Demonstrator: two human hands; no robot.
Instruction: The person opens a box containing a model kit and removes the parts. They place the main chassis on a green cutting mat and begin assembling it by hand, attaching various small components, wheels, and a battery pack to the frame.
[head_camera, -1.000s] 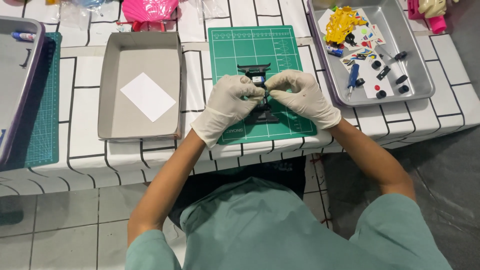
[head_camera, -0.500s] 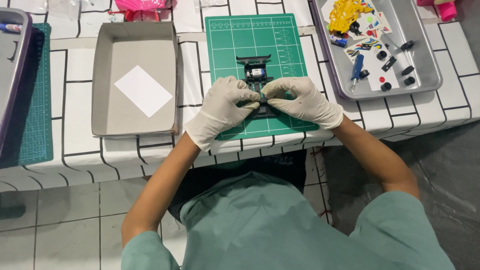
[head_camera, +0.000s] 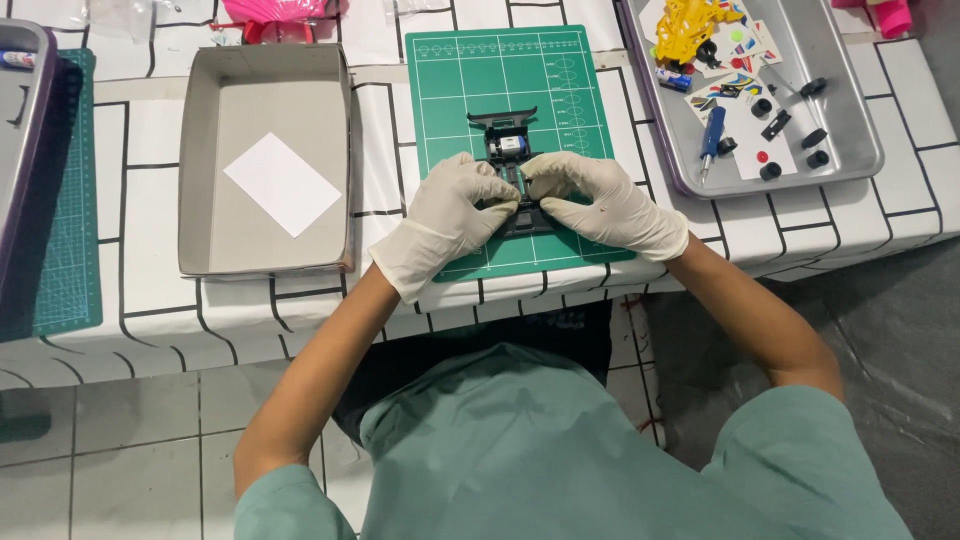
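Observation:
A black toy car chassis (head_camera: 507, 140) with a small white part lies on the green cutting mat (head_camera: 450, 80). My left hand (head_camera: 450, 205) in a white glove grips the chassis's near left side. My right hand (head_camera: 600, 200), also gloved, pinches its near right side. Both sets of fingertips meet over the middle of the chassis and hide its near half.
An open grey box (head_camera: 200, 160) holding a white paper sheet (head_camera: 283, 184) sits left of the mat. A metal tray (head_camera: 850, 110) at the right holds a yellow car body (head_camera: 690, 22), a blue screwdriver (head_camera: 711, 132), black wheels and stickers. A second green mat (head_camera: 65, 200) lies at far left.
Both hands have stayed on the chassis with only small finger shifts. The view has shifted a little, so the table sits slightly differently in frame.

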